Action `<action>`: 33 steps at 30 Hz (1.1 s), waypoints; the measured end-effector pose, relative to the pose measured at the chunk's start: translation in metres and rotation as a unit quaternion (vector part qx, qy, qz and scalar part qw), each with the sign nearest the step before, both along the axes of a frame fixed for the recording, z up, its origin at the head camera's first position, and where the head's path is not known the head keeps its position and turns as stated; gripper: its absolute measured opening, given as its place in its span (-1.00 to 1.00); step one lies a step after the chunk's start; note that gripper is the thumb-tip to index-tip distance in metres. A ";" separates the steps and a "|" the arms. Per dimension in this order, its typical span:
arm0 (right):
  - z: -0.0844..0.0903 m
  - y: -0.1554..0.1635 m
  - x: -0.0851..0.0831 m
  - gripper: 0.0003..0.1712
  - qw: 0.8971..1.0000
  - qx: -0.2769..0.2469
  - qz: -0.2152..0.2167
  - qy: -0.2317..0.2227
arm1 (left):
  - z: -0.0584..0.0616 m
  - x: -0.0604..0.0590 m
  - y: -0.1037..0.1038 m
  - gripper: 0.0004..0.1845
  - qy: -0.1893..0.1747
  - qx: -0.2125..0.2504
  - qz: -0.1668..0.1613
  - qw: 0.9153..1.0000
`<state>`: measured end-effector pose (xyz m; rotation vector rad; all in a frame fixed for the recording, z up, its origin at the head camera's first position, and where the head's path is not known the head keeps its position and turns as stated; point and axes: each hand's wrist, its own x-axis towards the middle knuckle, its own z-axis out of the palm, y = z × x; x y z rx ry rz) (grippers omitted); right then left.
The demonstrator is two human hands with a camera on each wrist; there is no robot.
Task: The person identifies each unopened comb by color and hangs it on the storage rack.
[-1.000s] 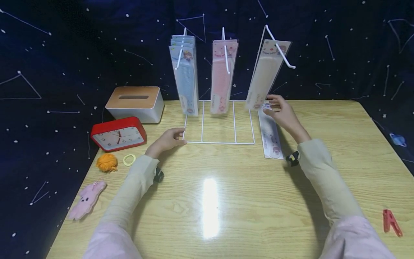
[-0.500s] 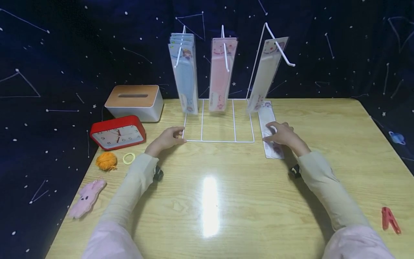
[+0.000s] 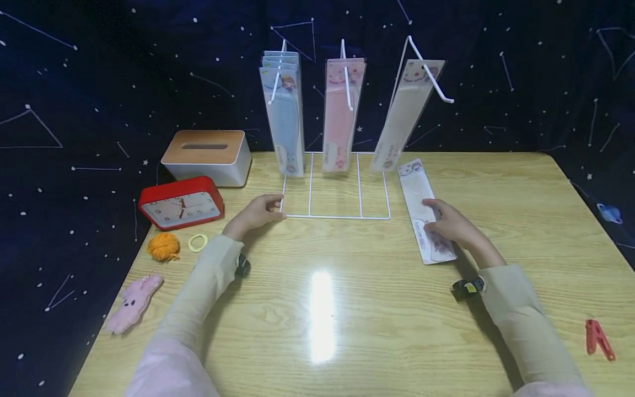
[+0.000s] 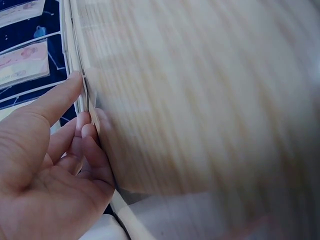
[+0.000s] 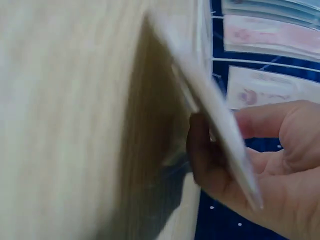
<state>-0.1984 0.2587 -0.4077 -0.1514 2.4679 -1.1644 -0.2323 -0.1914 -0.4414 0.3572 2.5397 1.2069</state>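
The right hand (image 3: 448,226) pinches the near end of a packaged comb (image 3: 425,209) lying flat just right of the wire rack (image 3: 337,216) — while the left hand (image 3: 255,213) grips the rack's front-left corner, fingers curled.

Glossy wood-grain table (image 3: 347,309), white wire rack (image 3: 337,216)

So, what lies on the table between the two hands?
In the head view, only the front right part of the white wire rack and bare table lie between the left hand and the right hand.
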 end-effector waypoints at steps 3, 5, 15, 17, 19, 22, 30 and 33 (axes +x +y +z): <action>0.005 0.001 0.014 -0.18 0.999 -0.002 -0.037 0.030 | 0.000 0.000 0.000 -0.35 0.000 -0.007 0.002 1.000; 0.011 -0.001 0.025 -0.16 0.995 -0.008 -0.075 0.062 | -0.001 0.000 -0.001 -0.35 0.000 -0.007 0.003 1.000; 0.039 -0.021 0.072 -0.20 0.918 -0.199 -0.201 0.276 | 0.000 0.001 -0.001 -0.36 -0.005 -0.003 0.007 1.000; 0.044 -0.028 0.079 -0.21 0.887 -0.282 -0.189 0.312 | 0.000 0.001 -0.001 -0.36 -0.007 -0.004 0.007 1.000; 0.049 -0.034 0.084 -0.22 0.856 -0.353 -0.167 0.340 | 0.001 0.002 -0.001 -0.36 -0.007 -0.007 0.007 1.000; 0.053 -0.040 0.090 -0.23 0.834 -0.394 -0.127 0.365 | 0.001 0.001 0.000 -0.36 -0.007 -0.012 0.006 1.000; 0.053 -0.048 0.095 -0.21 0.874 -0.326 -0.089 0.348 | 0.002 0.001 0.001 -0.36 -0.003 -0.006 0.003 1.000; 0.051 -0.049 0.091 -0.19 0.882 -0.302 -0.090 0.350 | 0.002 0.001 0.001 -0.36 -0.003 -0.005 0.003 1.000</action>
